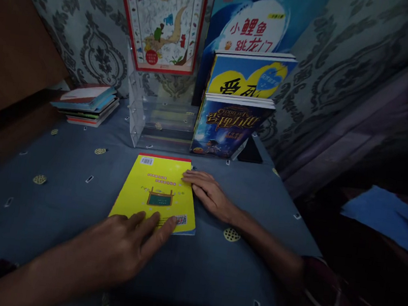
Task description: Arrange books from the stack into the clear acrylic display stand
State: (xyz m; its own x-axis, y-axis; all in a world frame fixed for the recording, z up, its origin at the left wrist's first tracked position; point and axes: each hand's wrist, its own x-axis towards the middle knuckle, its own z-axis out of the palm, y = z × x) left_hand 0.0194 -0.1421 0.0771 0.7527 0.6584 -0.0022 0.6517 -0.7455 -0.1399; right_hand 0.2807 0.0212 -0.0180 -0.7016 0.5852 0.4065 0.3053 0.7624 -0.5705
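Observation:
A yellow book [136, 189] lies on the table with its barcode side up and a red strip along its far edge. A thin blue edge shows under its near right corner. My left hand [130, 238] rests across the near edge of the book, fingers stretched over the cover. At the right edge of the book lies my right hand [212, 193], its fingers extended and the fingertips touching the cover. Neither hand is wrapped around anything.
Behind the book stands a clear acrylic rack [137, 115] with a red-bordered book [164, 19] and a column of books, a dark blue book [225, 128] in front. A stack of books [87, 104] sits at the back left. Patterned curtain [99, 36] hangs behind the table [58, 214].

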